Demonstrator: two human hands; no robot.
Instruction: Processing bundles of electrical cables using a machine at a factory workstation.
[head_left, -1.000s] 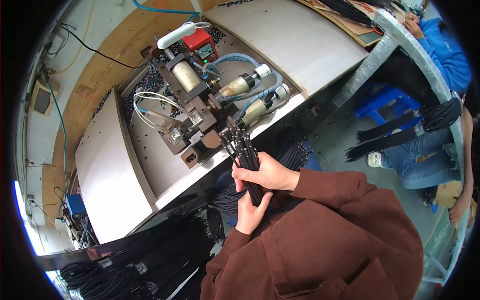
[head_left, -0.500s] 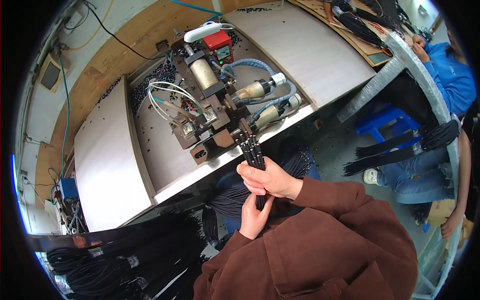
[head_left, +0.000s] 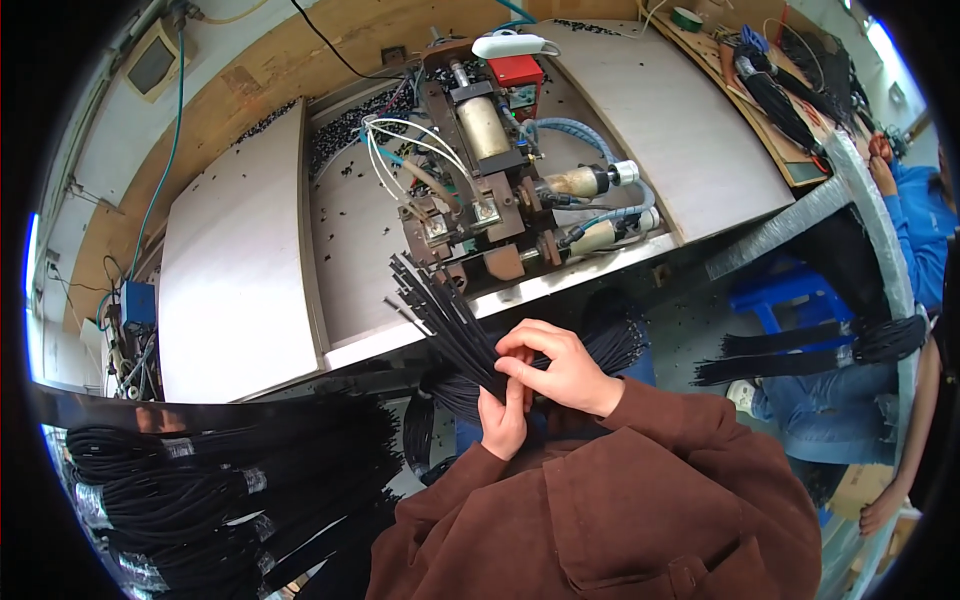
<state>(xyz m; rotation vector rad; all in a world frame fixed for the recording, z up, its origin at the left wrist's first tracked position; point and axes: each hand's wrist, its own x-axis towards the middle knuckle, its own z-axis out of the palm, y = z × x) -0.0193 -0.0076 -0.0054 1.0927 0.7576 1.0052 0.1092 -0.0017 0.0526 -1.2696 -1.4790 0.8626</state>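
Observation:
A fanned bundle of thin black cords (head_left: 445, 322) tilts up and to the left, its cut ends near the bench's front edge. My left hand (head_left: 504, 424) is closed around the lower part of the bundle. Above it, my right hand (head_left: 565, 368) has its thumb and fingers bent together at the cords' right side, pinching there; its fingertips partly hide what they grip. Just beyond the cord ends is a metal machine with cylinders (head_left: 485, 125), hoses and small clamps. More black cords (head_left: 618, 345) lie across my lap, partly behind my hands.
Bundled black cords (head_left: 200, 480) are heaped at lower left. White boards (head_left: 235, 260) flank the machine, with small black bits scattered around. A red box (head_left: 515, 72) sits behind it. At right are a wrapped rail (head_left: 880, 205), a blue stool (head_left: 785, 295) and a person in blue (head_left: 920, 215).
The cord bundle has swung from upright to leaning left and spread out. My right hand has loosened from its fist around the bundle to a pinch at its side. The view has shifted.

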